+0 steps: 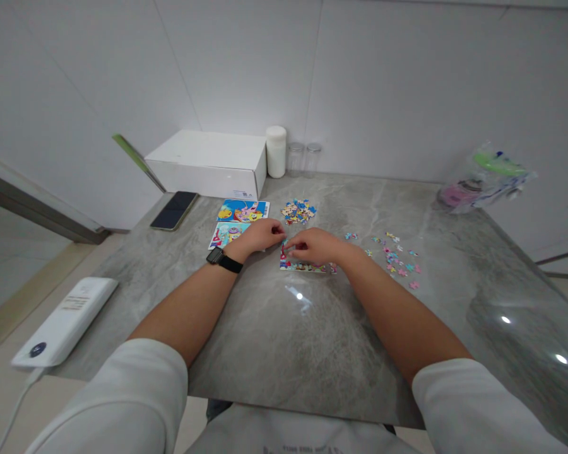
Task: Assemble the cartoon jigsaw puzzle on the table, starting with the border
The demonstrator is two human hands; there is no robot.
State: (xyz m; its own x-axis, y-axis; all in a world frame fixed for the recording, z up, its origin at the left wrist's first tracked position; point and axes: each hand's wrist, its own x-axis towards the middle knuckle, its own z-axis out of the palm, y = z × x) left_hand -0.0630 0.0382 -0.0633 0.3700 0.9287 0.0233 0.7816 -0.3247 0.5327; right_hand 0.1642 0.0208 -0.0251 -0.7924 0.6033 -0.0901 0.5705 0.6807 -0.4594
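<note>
Partly joined jigsaw puzzle (303, 267) lies flat on the grey table, its upper part covered by my right hand (315, 244). The fingers of that hand are bent and drawn together at the puzzle's upper left corner; whatever is in them is too small to make out. Close beside it, my left hand (265, 234) is closed in a pinch, fingertips near the same corner, and I cannot make out what it holds. Under my left wrist side lies a picture card (224, 234), partly hidden. Loose pink and blue puzzle pieces (392, 257) are scattered to the right.
Behind the hands sit a second picture card (243, 210) and a heap of puzzle pieces (298, 212). Farther back stand a white box (208, 164), a white bottle (276, 152) and two clear glasses (304, 159). A phone (175, 210), white device (66, 321) and plastic bag (483, 180) flank them.
</note>
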